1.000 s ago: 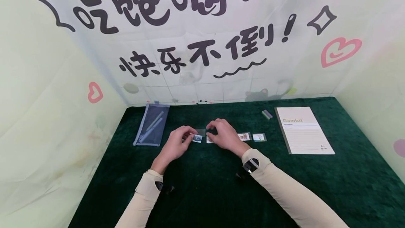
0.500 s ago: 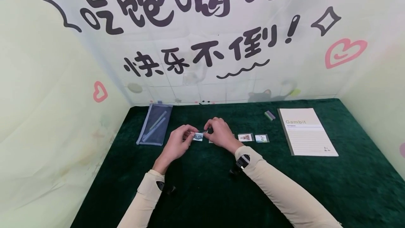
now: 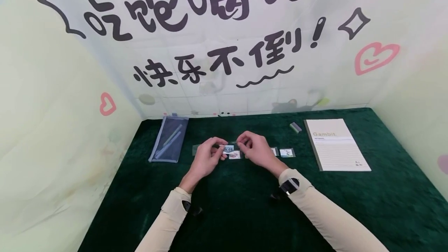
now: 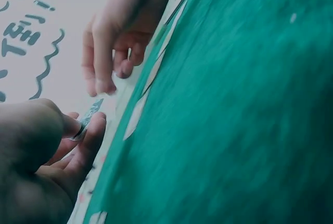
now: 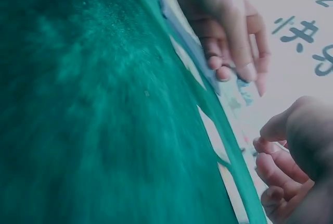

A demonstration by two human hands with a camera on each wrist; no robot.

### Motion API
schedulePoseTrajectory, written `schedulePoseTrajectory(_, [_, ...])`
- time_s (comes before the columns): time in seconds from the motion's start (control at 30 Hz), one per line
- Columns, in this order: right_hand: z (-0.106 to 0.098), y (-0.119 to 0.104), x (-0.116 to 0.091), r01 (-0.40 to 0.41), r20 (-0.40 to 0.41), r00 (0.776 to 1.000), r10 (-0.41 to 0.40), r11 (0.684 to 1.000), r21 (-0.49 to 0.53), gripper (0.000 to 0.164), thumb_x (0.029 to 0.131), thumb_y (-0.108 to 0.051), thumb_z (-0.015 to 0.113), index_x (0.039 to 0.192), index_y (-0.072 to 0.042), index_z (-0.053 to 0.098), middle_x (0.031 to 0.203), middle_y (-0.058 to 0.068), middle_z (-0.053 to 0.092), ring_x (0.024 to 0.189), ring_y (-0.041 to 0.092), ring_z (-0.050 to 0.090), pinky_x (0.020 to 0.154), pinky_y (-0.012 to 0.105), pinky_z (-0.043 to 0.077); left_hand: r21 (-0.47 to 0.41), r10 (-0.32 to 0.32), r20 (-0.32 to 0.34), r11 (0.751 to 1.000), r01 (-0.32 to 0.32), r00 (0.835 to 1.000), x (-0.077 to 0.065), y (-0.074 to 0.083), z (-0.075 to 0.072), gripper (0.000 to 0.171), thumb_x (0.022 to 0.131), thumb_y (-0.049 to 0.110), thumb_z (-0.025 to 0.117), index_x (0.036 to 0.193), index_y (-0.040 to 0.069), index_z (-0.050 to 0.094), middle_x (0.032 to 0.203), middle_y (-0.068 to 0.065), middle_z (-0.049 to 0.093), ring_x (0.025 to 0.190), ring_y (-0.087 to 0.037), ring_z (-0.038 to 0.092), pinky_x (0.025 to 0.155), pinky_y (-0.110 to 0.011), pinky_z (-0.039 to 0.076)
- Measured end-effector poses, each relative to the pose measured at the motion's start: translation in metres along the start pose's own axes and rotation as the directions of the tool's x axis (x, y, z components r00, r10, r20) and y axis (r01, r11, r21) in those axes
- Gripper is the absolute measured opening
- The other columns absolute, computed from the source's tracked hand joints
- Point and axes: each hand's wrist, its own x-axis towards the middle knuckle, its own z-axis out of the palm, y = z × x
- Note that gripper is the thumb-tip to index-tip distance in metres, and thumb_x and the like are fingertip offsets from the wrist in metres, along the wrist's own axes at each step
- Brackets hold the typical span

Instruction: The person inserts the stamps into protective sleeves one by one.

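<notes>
Over the far half of a dark green cloth surface (image 3: pixel 238 213), the person's left hand (image 3: pixel 208 154) pinches a small bluish picture card (image 3: pixel 229 149) narrowly between thumb and fingers. The right hand (image 3: pixel 257 149) is just beside that card's right end, thumb and index fingertip close together; whether they hold anything cannot be told. A pinkish picture card (image 3: pixel 235 154) lies on the cloth between the hands. A clear sleeve (image 3: pixel 195 149) lies left of the left hand. To the right, one sleeved card (image 3: pixel 274 151) is partly hidden by the right hand, and another sleeved card (image 3: pixel 287 153) lies just beyond it. A blue zip pouch (image 3: pixel 175 149) containing pens (image 3: pixel 169 142) is at the surface's far left corner. Near the far right corner lies a "Gambit" notebook (image 3: pixel 337 145), with a small green-and-purple block (image 3: pixel 295 127) to its left, near the far edge.
</notes>
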Motion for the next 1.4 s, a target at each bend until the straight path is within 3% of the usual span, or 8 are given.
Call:
schedulePoseTrajectory(0.17, [-0.021,0.008,-0.025,-0.065,-0.008,0.998,0.066,0.994,0.092,0.018,0.106,-0.023,0.071,0.122,-0.014,0.073,0.107,0.005,0.074,0.08,0.02,0.065,0.068,0.031,0.055,-0.066,-0.016,0.076,0.998,0.021,0.997,-0.001,0.006,0.019,0.023,0.109,0.006,0.063,0.131,0.01,0.068,0.127,-0.009,0.066,0.091,-0.014,0.078,0.08,-0.027,0.066])
schedulePoseTrajectory(0.33, [-0.038,0.019,-0.051,-0.202,0.044,0.979,0.197,0.941,0.272,0.028,0.104,-0.029,0.074,0.127,-0.013,0.071,0.114,0.01,0.074,0.088,0.027,0.07,0.076,0.033,0.057,-0.159,-0.024,0.153,0.986,0.048,0.988,-0.001,0.013,0.037,0.024,0.109,0.011,0.065,0.132,0.016,0.068,0.126,-0.006,0.068,0.095,-0.015,0.079,0.085,-0.029,0.066])
schedulePoseTrajectory(0.47, [-0.046,0.027,-0.067,-0.236,0.091,0.972,0.218,0.926,0.294,0.034,0.103,-0.033,0.075,0.131,-0.016,0.071,0.118,0.012,0.073,0.091,0.028,0.07,0.081,0.033,0.057,-0.221,-0.04,0.185,0.972,0.081,0.982,-0.004,0.013,0.048,0.024,0.108,0.014,0.066,0.132,0.021,0.068,0.123,-0.007,0.072,0.096,-0.018,0.079,0.086,-0.031,0.066])
schedulePoseTrajectory(0.6, [-0.05,0.034,-0.075,-0.23,0.1,0.973,0.209,0.926,0.298,0.037,0.106,-0.039,0.07,0.135,-0.017,0.072,0.112,0.013,0.072,0.085,0.026,0.066,0.075,0.03,0.056,-0.274,-0.063,0.178,0.955,0.112,0.982,-0.008,0.009,0.055,0.023,0.108,0.015,0.067,0.13,0.02,0.069,0.12,-0.008,0.074,0.096,-0.019,0.079,0.087,-0.031,0.066])
schedulePoseTrajectory(0.77, [-0.052,0.04,-0.077,-0.239,0.077,0.971,0.226,0.901,0.363,0.036,0.107,-0.04,0.07,0.131,-0.013,0.073,0.096,0.018,0.068,0.076,0.021,0.062,0.066,0.027,0.054,-0.357,-0.078,0.158,0.925,0.131,0.984,-0.008,0.005,0.058,0.022,0.108,0.021,0.068,0.129,0.013,0.066,0.111,-0.011,0.075,0.089,-0.02,0.078,0.083,-0.032,0.067])
schedulePoseTrajectory(1.07, [-0.053,0.041,-0.077,-0.227,0.083,0.974,0.212,0.887,0.402,0.036,0.106,-0.038,0.071,0.125,-0.008,0.074,0.092,0.013,0.067,0.068,0.018,0.055,0.061,0.027,0.049,-0.433,-0.065,0.132,0.894,0.117,0.989,-0.004,0.003,0.06,0.021,0.109,0.025,0.067,0.123,0.009,0.066,0.103,-0.011,0.074,0.081,-0.018,0.076,0.078,-0.029,0.066])
schedulePoseTrajectory(1.4, [-0.054,0.046,-0.074,-0.229,0.08,0.973,0.216,0.885,0.405,0.035,0.107,-0.041,0.068,0.114,-0.008,0.077,0.091,0.009,0.069,0.064,0.014,0.052,0.058,0.026,0.045,-0.446,-0.09,0.126,0.884,0.138,0.988,0.0,-0.001,0.063,0.026,0.109,0.035,0.068,0.117,0.011,0.066,0.105,-0.012,0.075,0.084,-0.019,0.075,0.077,-0.028,0.064])
